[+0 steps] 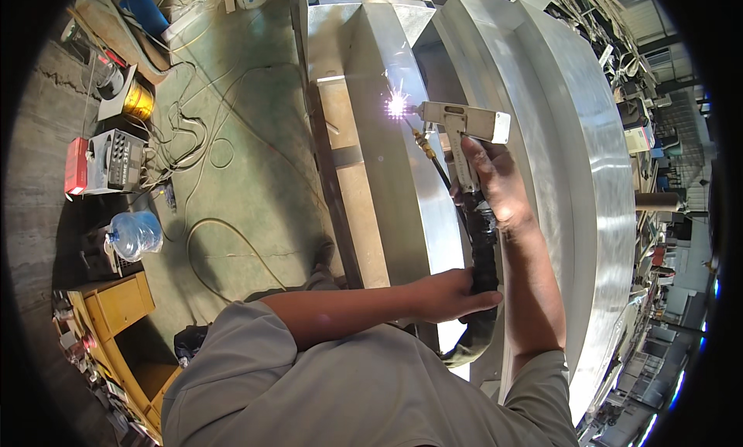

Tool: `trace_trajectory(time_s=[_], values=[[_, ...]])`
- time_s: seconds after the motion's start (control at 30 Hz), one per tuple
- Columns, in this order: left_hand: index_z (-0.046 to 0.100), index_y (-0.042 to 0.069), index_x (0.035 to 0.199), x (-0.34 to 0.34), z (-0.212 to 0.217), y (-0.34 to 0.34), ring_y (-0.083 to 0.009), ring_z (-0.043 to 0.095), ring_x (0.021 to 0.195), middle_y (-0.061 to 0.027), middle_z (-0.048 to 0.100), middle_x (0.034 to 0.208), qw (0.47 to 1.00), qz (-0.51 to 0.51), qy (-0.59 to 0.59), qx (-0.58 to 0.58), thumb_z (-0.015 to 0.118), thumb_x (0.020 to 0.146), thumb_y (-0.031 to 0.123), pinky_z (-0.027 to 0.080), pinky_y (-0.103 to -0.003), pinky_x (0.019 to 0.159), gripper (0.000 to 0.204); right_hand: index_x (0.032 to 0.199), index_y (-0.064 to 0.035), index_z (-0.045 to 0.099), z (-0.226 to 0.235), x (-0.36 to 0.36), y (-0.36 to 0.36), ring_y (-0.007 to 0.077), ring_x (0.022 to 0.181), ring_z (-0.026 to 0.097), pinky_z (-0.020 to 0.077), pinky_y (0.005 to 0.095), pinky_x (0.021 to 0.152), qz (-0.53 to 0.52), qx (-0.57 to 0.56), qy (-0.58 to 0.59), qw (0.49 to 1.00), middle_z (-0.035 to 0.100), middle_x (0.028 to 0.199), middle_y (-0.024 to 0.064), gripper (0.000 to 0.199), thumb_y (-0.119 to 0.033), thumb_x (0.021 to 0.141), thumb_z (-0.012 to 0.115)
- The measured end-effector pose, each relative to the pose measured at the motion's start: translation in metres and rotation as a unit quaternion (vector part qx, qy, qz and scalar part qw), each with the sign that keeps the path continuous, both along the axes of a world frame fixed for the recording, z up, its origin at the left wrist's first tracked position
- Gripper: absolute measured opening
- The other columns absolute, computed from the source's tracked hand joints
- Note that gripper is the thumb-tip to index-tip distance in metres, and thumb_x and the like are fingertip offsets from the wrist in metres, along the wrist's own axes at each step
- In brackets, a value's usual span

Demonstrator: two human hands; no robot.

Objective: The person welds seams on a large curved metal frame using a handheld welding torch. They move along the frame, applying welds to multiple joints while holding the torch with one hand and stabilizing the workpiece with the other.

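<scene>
Welding torch (457, 130); spark glare (397, 105) masks tip; right fingers (480, 160) partly hidden

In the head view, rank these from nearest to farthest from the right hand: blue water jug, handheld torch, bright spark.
1. Handheld torch: in the grip of the right hand.
2. Bright spark: up and to the left of that hand, at the torch's tip.
3. Blue water jug: far over on the left side.
</scene>
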State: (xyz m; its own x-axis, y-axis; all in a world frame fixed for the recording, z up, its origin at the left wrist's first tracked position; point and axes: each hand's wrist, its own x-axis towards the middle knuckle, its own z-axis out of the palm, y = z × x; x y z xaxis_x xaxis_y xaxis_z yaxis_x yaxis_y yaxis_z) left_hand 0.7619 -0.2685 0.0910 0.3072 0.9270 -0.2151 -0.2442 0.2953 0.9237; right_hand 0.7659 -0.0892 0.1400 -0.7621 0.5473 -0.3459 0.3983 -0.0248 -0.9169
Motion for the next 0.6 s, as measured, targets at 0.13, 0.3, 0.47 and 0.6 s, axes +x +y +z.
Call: trace_trajectory(time_s=[0.13, 0.3, 0.47, 0.6], values=[[0.069, 0.001, 0.123, 0.003, -0.002, 0.0, -0.0213, 0.071, 0.094, -0.0126, 0.072, 0.102, 1.0, -0.005, -0.001, 0.0, 0.054, 0.109, 0.064, 0.056, -0.038, 0.088, 0.066, 0.112, 0.0062, 0.069, 0.004, -0.001, -0.004, 0.0169, 0.059, 0.071, 0.0564, 0.0306, 0.051, -0.007, 0.008, -0.016, 1.0, 0.072, 0.082, 0.0122, 0.06, -0.053, 0.104, 0.071], [0.068, -0.001, 0.124, 0.004, 0.0, -0.002, -0.0205, 0.072, 0.095, -0.0128, 0.073, 0.1, 1.0, -0.005, 0.002, -0.003, 0.054, 0.108, 0.065, 0.057, -0.038, 0.088, 0.069, 0.109, 0.0059, 0.07, -0.004, 0.003, -0.004, 0.0167, 0.058, 0.071, 0.0567, 0.0306, 0.052, -0.016, 0.0, 0.0, 1.0, 0.071, 0.079, 0.0113, 0.058, -0.052, 0.105, 0.07], [0.067, 0.001, 0.123, 0.012, -0.006, -0.003, -0.0208, 0.071, 0.094, -0.0111, 0.072, 0.101, 1.0, -0.008, -0.007, -0.01, 0.053, 0.109, 0.064, 0.057, -0.038, 0.088, 0.067, 0.116, 0.0047, 0.068, -0.006, 0.006, -0.003, 0.0155, 0.058, 0.07, 0.0569, 0.0294, 0.05, -0.006, -0.012, -0.006, 1.0, 0.072, 0.084, 0.01, 0.054, -0.049, 0.106, 0.07], [0.067, 0.003, 0.122, 0.017, -0.012, -0.003, -0.0203, 0.07, 0.092, -0.0099, 0.07, 0.099, 1.0, -0.011, -0.009, 0.001, 0.053, 0.11, 0.063, 0.057, -0.038, 0.087, 0.063, 0.115, 0.0044, 0.068, -0.004, 0.009, -0.006, 0.015, 0.058, 0.069, 0.0568, 0.0286, 0.049, -0.005, -0.001, -0.016, 1.0, 0.071, 0.084, 0.0093, 0.054, -0.049, 0.106, 0.068]])
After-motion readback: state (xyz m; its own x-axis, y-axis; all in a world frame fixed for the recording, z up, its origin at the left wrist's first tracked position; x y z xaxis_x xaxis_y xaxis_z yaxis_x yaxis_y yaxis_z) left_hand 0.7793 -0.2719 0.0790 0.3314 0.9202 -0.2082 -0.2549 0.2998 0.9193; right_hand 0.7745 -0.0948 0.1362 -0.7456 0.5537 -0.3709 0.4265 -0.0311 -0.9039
